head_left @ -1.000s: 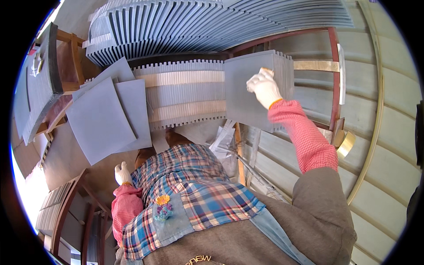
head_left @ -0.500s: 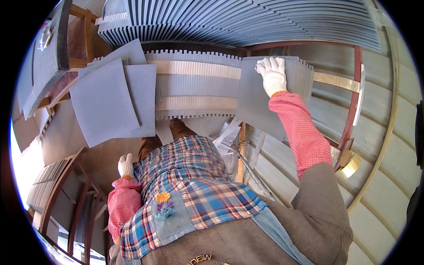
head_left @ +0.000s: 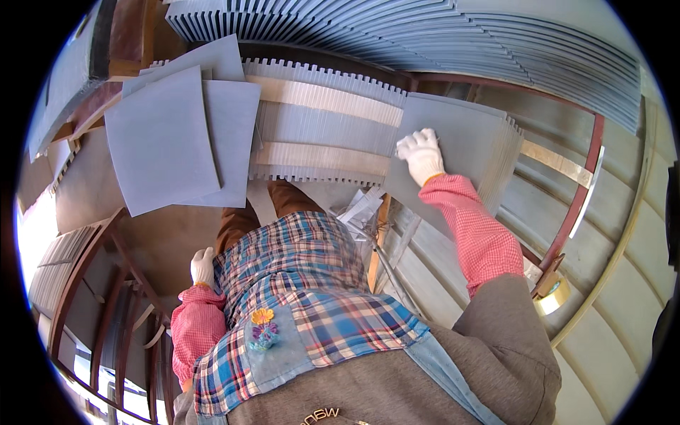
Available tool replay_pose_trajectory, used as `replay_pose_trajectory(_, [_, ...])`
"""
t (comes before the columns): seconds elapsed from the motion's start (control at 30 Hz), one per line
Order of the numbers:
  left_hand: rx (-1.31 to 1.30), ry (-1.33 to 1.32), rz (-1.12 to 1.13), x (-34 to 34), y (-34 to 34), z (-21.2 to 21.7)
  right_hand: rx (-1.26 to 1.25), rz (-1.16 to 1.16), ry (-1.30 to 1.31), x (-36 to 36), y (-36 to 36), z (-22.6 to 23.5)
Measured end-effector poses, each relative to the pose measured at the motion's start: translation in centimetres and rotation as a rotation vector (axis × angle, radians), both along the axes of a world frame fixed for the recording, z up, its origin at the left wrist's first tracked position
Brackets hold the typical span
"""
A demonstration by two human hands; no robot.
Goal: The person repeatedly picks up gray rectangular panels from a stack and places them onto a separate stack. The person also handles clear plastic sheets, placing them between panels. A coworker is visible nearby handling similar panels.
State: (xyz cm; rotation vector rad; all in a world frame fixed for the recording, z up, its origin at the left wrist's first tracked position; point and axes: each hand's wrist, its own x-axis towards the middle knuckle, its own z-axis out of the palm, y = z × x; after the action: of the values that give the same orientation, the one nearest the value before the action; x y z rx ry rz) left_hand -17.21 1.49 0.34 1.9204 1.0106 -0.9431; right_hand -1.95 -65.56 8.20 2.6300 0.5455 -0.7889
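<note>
The left hand [head_left: 202, 268] and the right hand [head_left: 421, 154] wear white gloves [head_left: 428, 166] with orange edge [head_left: 431, 179]. Behind them come red-and-white checked sleeve covers [head_left: 476, 228], then a grey-brown top [head_left: 506, 312]. Between the hands are brown trousers [head_left: 235, 230] and a plaid apron [head_left: 283, 248] with colourful flowers [head_left: 263, 316].

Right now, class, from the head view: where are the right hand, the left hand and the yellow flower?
Right hand [head_left: 423, 154]: head view, on its gloved back.
Left hand [head_left: 202, 268]: head view, on its gloved middle.
Yellow flower [head_left: 263, 316]: head view, on its middle.

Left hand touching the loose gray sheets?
No, the left hand is beside the plaid apron, with a visible gap to the loose gray sheets.
</note>
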Motion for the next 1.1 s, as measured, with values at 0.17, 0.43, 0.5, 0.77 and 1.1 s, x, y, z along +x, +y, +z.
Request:
replay_pose_trajectory(0.17, [0.019,0.017,-0.059,2.4,-0.3,1.4,-0.254,-0.127,-0.171,10.9,-2.6,-3.4])
replay_pose_trajectory(0.43, [-0.021,0.116,0.083,-0.8,0.9,0.5,-0.068,0.003,0.002,-5.6,4.8,-5.8])
replay_pose_trajectory(0.5, [-0.042,0.145,0.039,0.6,-0.3,1.3,0.089,0.023,0.056,-10.6,5.6,-5.0])
replay_pose_trajectory(0.77, [-0.161,-0.064,0.033,5.3,-1.0,-0.6,0.003,-0.076,-0.029,-10.6,4.5,6.5])
replay_pose_trajectory(1.1, [-0.274,-0.163,-0.033,11.4,-3.9,0.2,0.067,-0.623,-0.804,-5.0,-4.9,20.8])
